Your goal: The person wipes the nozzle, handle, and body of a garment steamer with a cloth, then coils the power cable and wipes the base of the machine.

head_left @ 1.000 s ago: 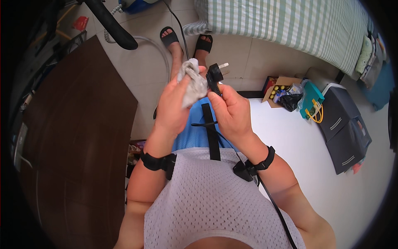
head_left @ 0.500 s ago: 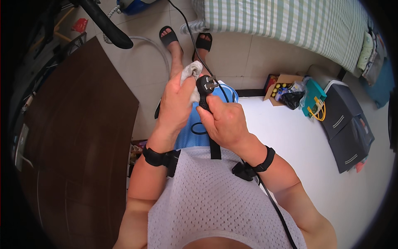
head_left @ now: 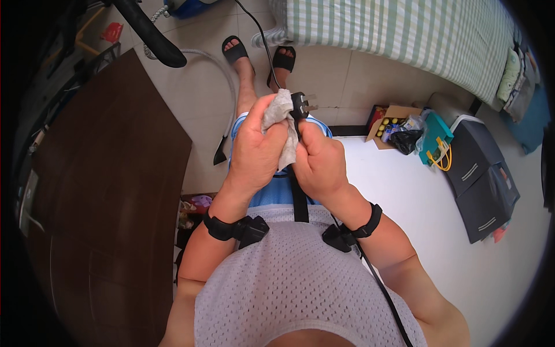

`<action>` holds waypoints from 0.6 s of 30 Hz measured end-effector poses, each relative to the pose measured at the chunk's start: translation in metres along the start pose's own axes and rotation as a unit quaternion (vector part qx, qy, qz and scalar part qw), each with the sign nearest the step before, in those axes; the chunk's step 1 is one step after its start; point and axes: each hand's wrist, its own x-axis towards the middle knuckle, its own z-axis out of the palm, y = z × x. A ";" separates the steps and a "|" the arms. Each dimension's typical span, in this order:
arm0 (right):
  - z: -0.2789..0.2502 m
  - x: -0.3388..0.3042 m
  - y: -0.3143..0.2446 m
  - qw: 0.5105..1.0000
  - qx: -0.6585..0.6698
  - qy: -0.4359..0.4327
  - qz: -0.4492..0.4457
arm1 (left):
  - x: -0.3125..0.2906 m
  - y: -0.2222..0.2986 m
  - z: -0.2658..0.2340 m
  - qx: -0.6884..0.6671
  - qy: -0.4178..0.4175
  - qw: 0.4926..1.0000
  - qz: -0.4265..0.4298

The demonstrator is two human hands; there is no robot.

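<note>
Gathered in my left hand (head_left: 254, 147) is a crumpled off-white cloth (head_left: 280, 111), pressed against a black power plug (head_left: 298, 106). The plug's metal prongs point to the right. My right hand (head_left: 321, 165) is closed just below the plug, around its base or the cord there; the exact grip is hidden. A black cord (head_left: 263, 43) runs from the floor at the top down behind the cloth. Both hands are close together in front of my lap, over blue shorts (head_left: 272, 191).
A dark brown panel (head_left: 110, 173) stands at left, with a black curved handle (head_left: 150, 34) above it. A grey hose (head_left: 226, 75) lies on the floor. At right are a checked bedcover (head_left: 393, 34), a cardboard box (head_left: 399, 113), a teal bag (head_left: 432, 136) and dark storage bins (head_left: 483, 173).
The plug has moved slightly up and right, and the cloth now covers more of its side and base. My left hand has shifted right, closer to my right hand.
</note>
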 end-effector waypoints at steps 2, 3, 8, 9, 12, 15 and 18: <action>-0.001 0.000 0.000 0.999 -0.035 -0.008 -0.034 | 0.001 -0.001 -0.003 0.035 0.034 0.999 0.004; -0.003 0.001 -0.004 0.998 -0.036 -0.029 -0.044 | 0.002 -0.001 -0.004 0.035 0.034 0.999 0.004; -0.006 -0.002 -0.012 0.996 -0.014 -0.073 -0.056 | 0.022 -0.012 -0.029 0.004 -0.029 0.999 -0.029; -0.004 -0.003 -0.013 0.996 -0.013 -0.074 -0.056 | 0.024 -0.010 -0.028 0.004 -0.028 0.999 -0.029; -0.003 0.001 -0.017 0.996 0.071 -0.047 0.003 | 0.027 -0.004 -0.026 -0.152 -0.024 0.982 -0.108; -0.009 0.013 -0.021 0.986 0.126 -0.030 0.108 | 0.015 0.002 -0.022 -0.208 -0.016 0.975 -0.071; -0.001 0.013 -0.009 0.997 0.064 0.009 0.046 | 0.008 -0.006 -0.010 -0.081 -0.015 0.996 -0.016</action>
